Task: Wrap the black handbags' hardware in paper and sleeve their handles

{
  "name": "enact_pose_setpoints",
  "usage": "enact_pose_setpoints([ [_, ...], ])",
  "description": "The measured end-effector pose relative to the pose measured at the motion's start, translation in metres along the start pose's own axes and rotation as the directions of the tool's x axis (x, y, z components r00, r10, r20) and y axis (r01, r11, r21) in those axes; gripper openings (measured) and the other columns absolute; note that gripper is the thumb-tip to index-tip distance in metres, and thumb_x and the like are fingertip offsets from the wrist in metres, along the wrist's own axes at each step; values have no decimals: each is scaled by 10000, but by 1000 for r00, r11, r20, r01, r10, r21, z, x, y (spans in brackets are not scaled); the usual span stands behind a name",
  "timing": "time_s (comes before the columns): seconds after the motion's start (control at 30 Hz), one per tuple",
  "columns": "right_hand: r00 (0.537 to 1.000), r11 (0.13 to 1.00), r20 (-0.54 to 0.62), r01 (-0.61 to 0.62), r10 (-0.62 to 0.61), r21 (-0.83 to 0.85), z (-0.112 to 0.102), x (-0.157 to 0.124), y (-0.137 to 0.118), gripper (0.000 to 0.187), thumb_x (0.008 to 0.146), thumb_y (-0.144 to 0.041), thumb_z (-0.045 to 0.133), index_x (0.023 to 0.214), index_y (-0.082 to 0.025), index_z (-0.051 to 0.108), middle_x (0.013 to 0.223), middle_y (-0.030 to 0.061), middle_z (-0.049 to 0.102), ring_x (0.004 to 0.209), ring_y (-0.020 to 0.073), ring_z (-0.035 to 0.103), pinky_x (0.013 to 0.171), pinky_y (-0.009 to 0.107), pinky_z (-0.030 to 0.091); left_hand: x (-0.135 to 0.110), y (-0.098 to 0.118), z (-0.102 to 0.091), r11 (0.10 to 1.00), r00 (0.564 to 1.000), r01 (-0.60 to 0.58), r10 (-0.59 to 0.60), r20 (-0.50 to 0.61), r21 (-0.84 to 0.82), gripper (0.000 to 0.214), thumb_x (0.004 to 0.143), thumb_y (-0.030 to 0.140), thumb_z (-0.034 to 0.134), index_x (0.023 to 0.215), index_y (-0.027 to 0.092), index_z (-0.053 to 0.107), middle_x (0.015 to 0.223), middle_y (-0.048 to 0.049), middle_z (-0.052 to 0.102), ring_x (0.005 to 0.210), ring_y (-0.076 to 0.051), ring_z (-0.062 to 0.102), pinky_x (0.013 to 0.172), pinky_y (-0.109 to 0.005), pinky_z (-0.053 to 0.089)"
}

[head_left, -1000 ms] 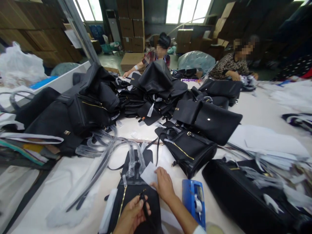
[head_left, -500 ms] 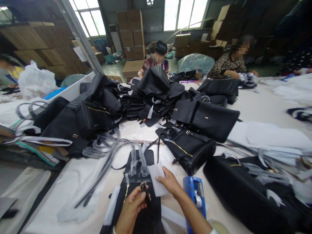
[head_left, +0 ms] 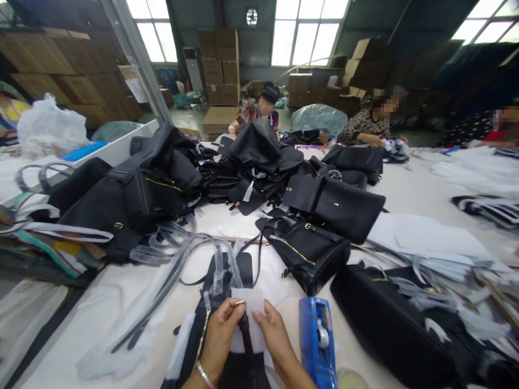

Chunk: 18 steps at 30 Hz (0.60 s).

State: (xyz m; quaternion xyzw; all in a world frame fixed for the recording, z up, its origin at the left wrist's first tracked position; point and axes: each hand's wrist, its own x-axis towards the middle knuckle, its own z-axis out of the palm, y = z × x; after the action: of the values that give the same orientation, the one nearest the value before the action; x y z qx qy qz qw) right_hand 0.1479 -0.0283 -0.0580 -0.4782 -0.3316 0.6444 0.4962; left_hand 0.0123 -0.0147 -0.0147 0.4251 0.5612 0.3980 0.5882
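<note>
My left hand (head_left: 225, 329) pinches the buckle end of a black strap (head_left: 245, 337), which runs down toward me. In my right hand (head_left: 272, 330) is a white sheet (head_left: 252, 300), thumb on top; it lies behind the strap and buckle. Both hands are close together over a black bag (head_left: 203, 354) with a gold zipper along its left side. Clear plastic film wraps the bag's handles (head_left: 219, 265). A blue tape dispenser (head_left: 317, 340) stands just right of my right hand.
Black bags (head_left: 259, 146) are heaped across the table's middle. Another black bag (head_left: 393, 319) lies at right, near white sheets (head_left: 438, 237). Plastic-wrapped straps (head_left: 162, 292) lie at left. Co-workers (head_left: 263, 108) sit across the table.
My right hand has brought the white sheet left and down, behind the strap. My left hand has raised the buckle slightly to meet it. The view has tilted up a little.
</note>
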Motion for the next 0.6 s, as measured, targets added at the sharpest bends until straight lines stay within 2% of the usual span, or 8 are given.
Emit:
enact_pose_setpoints([
  [0.1,998,984,34,-53,48,168,0,-9,-2,367,820,-341,601,1166,-219,593,1078,71,674,941,236,631,861,368,463,6,1,-3,962,990,-133,139,-7,240,227,826,391,555,753,198,650,777,-9,638,785,-196,586,751,-302,447],
  [0.2,988,965,132,-110,80,239,0,-15,-7,386,807,-335,629,1172,-211,598,1085,72,671,987,246,621,892,385,449,10,6,-5,847,954,-285,296,48,449,200,840,351,538,764,217,666,1068,-60,619,1050,-248,545,948,-405,386],
  [0.27,973,949,200,-170,118,264,1,-17,-13,400,808,-339,632,1180,-201,592,1060,75,677,989,252,623,893,401,448,12,11,-7,792,936,-340,339,98,507,191,850,328,522,795,228,675,1274,-66,525,1195,-262,462,1032,-446,316],
  [0.33,964,937,223,-204,143,283,3,-19,-19,411,833,-373,602,1202,-195,573,1054,82,676,994,253,623,894,415,447,14,16,-8,793,933,-358,324,157,493,186,853,315,516,815,231,677,1339,-62,478,1220,-260,452,1042,-442,318],
  [0.43,976,951,187,-157,108,268,7,-20,-29,432,846,-428,575,1211,-198,562,1108,88,652,1037,247,599,934,415,423,21,21,-10,847,939,-339,275,206,410,149,830,306,551,834,232,680,1222,-70,571,1140,-260,525,1003,-416,366],
  [0.5,984,969,164,-104,68,225,10,-21,-32,461,816,-446,608,1207,-206,561,1136,85,638,1048,248,590,941,411,422,24,20,-10,892,956,-289,251,150,347,162,777,289,629,923,233,669,1124,-70,627,1108,-273,546,999,-419,367],
  [0.57,989,985,138,-68,46,161,13,-22,-32,498,780,-465,637,1200,-208,564,1135,84,637,1041,255,592,923,408,440,24,16,-9,956,979,-202,201,25,213,413,704,261,714,1101,235,604,1162,-72,624,1150,-283,524,1016,-422,354],
  [0.6,993,991,115,-56,42,122,14,-22,-31,509,772,-476,637,1196,-205,566,1127,85,639,1039,259,593,913,405,450,22,13,-9,986,989,-138,141,-32,92,527,691,260,731,1185,240,549,1222,-76,600,1178,-282,509,1017,-421,359],
])
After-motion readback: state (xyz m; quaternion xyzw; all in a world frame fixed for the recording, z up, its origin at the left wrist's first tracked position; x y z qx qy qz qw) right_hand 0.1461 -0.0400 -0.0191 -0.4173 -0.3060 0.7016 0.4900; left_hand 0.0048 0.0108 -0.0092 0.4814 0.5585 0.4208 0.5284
